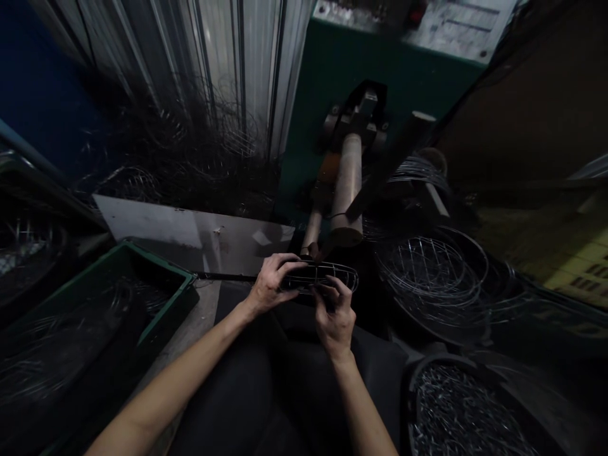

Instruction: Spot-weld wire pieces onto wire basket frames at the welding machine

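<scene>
A shallow round wire basket (pixel 317 272) is held between both hands in front of the machine. My left hand (pixel 273 282) is closed around its left side, thumb below and fingers over the rim. On the right, my right hand (pixel 336 316) pinches the near edge with fingers curled; whether a small piece sits in those fingertips is too dark to tell. Just beyond the basket stand the machine's thick upper cylinder (pixel 348 190) and a thinner lower copper-coloured rod (pixel 312 233).
The green machine body (pixel 403 76) rises ahead. Round wire grids (pixel 427 266) pile up at the right, above a tub of small metal pieces (pixel 465 405). A green crate (pixel 161 259) stands left, near a white board (pixel 190 231) and tangled wire (pixel 190 152).
</scene>
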Demonstrator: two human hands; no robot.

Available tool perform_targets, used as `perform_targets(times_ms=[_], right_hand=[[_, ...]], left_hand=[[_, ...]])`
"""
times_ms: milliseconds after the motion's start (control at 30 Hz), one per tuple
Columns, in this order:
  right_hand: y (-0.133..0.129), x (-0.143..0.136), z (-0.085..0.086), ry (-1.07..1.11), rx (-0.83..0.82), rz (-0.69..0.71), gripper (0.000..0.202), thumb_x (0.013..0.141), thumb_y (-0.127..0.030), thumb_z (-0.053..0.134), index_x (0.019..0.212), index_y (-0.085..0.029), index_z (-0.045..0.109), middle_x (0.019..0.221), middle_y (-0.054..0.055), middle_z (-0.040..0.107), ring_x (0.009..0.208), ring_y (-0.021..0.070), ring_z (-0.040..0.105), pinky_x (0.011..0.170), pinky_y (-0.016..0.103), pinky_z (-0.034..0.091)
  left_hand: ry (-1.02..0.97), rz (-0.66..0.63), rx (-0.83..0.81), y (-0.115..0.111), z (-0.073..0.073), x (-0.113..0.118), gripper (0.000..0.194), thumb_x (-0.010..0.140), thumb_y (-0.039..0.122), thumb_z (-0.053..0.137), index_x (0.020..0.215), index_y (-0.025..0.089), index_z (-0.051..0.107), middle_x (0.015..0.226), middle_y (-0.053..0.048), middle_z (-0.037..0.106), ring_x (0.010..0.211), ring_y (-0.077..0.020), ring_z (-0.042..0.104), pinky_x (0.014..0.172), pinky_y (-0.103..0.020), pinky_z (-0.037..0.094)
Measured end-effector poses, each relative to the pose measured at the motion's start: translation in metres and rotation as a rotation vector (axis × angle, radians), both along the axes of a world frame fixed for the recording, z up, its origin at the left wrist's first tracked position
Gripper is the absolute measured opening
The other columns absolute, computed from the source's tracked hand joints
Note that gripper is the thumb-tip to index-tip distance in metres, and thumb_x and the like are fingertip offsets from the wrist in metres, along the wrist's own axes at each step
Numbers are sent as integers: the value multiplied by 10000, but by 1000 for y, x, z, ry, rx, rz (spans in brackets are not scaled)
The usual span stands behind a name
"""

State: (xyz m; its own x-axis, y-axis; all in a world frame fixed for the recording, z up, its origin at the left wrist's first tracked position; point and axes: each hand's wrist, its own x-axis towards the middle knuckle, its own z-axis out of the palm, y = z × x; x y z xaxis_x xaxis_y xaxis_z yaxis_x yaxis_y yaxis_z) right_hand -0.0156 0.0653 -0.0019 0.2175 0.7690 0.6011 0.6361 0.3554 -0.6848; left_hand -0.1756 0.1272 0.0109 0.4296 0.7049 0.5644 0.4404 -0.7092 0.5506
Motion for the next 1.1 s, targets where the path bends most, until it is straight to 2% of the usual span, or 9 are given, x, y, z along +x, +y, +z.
perform_targets(times_ms=[433,667,1100], right_hand=[[2,3,2,-28,38,11,367,818,-172,600,1157,-219,466,908,31,696,787,135,683,712,233,549],[6,6,-3,-29,5,-21,344,811,-203,607,1132,-214,484,932,40,695,813,154,683,756,273,545],[8,6,-7,50,-53,-26,337,819,-252,595,1134,-219,478,889,29,693,820,158,673,744,289,538]], left_hand=[[-25,-3,37,1,2,1,477,741,223,657,1192,225,502,1163,-77,529,1061,-234,502,906,-379,391],[-9,13,55,5,2,3,466,739,253,670,1180,221,522,1157,-81,538,1045,-233,512,896,-372,386],[29,23,34,7,0,3,490,739,264,672,1202,231,516,1181,-80,535,1077,-240,498,924,-386,377]])
